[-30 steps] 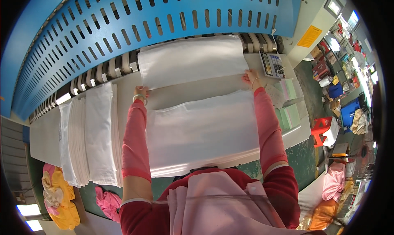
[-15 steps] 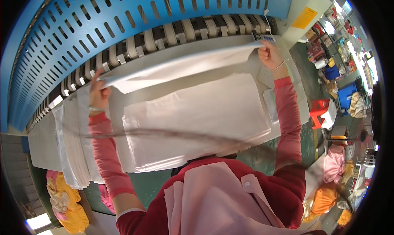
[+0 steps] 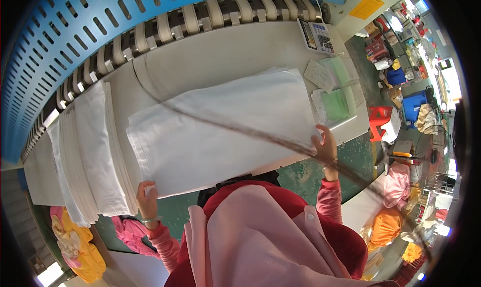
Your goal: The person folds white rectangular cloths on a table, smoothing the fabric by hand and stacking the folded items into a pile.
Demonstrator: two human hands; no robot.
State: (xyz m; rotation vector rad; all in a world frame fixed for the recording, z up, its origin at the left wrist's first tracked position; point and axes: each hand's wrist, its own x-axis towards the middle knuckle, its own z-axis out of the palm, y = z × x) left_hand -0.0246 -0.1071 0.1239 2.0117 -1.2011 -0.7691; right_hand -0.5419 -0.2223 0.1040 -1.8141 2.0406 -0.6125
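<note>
Your left hand [image 3: 147, 199] is at the near edge of the long pale grey table [image 3: 210, 51], right at the near left corner of the wide, flat stack of smooth white cloth sheets [image 3: 215, 151]. Its fingers curl in close to the thumb, so the hand looks narrow. I cannot tell if it pinches the cloth.

Your right hand [image 3: 326, 147] is at the near right corner of the same stack. Its fingers bend toward the cloth, with the thumb a little way from the first finger. I cannot tell if it grips the edge or just rests by it. The stack lies between your two hands and reaches away from you, toward the far edge of the table. It lies flat, and some sheet edges peek out on its left side.

To the left of your left hand are two tall, narrow piles of white cloth, one [image 3: 97, 146] next to the other [image 3: 70, 171], by the left end of the table. Past your right hand, near the table's right edge, are two green and white pads [image 3: 335, 105], a small white paper [image 3: 319, 75] and a grey calculator with dark keys [image 3: 315, 36] in the far right corner. Pale belts [image 3: 215, 14] run in a row along the far edge, under a blue metal cover with long slots [image 3: 122, 26].
</note>
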